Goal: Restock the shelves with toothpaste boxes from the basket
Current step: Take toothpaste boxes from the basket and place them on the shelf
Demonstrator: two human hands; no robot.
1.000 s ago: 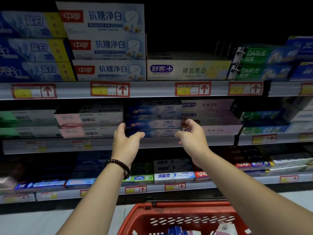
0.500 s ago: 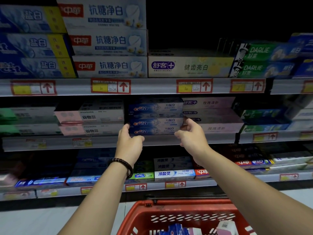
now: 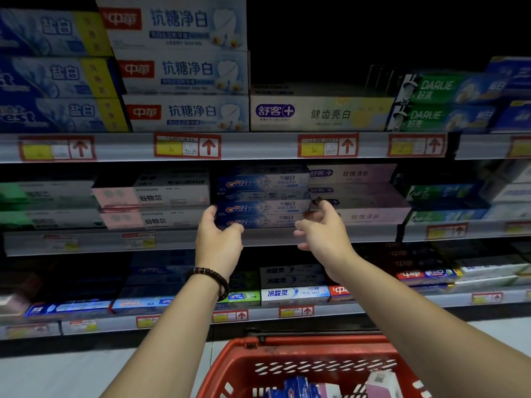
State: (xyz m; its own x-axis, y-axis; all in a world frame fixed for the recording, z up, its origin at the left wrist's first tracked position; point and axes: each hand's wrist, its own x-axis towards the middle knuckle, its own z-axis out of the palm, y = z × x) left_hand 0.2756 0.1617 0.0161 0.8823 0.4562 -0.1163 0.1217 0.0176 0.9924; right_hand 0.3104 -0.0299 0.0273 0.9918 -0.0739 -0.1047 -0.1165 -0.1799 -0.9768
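- 10 o'clock, top shelf: blue Crest boxes (image 3: pixel 51 73) stacked three high. Touching their right side, white boxes with a red logo (image 3: pixel 184 70), also three high.
- Under those, on the shelf lip: price tag with a red arrow (image 3: pixel 186 146).
- 9 o'clock, middle shelf: pink-and-white boxes (image 3: pixel 161 196) in two layers, just beside the task stack.
- Left hand (image 3: pixel 219 242), just left of centre: fingers roughly straight against the left end of the stack, thumb across the lower front of the bottom box. Released, pressing rather than grasping. Bead bracelet (image 3: pixel 214 278) on the wrist.
- Centre: blue-and-white Crest toothpaste boxes (image 3: pixel 261 202), stacked flat on the middle shelf (image 3: pixel 270 237), long faces out, between the two hands.
- 6 o'clock: red basket (image 3: pixel 316 351), below the hands and well apart from the shelves. More toothpaste boxes in the basket (image 3: pixel 296 387), only their tops visible.
- Right hand (image 3: pixel 324 234), just right of centre: at the right end of the stack, fingers loosely curled, holding nothing. Cannot tell if the fingertips touch the boxes.
- 3 o'clock of the stack: pale lilac boxes (image 3: pixel 365 193), touching it.
- 1 o'clock, top shelf: cream box with a purple logo (image 3: pixel 319 113), single layer.
- 2 o'clock: green Darlie boxes (image 3: pixel 448 101), two high.
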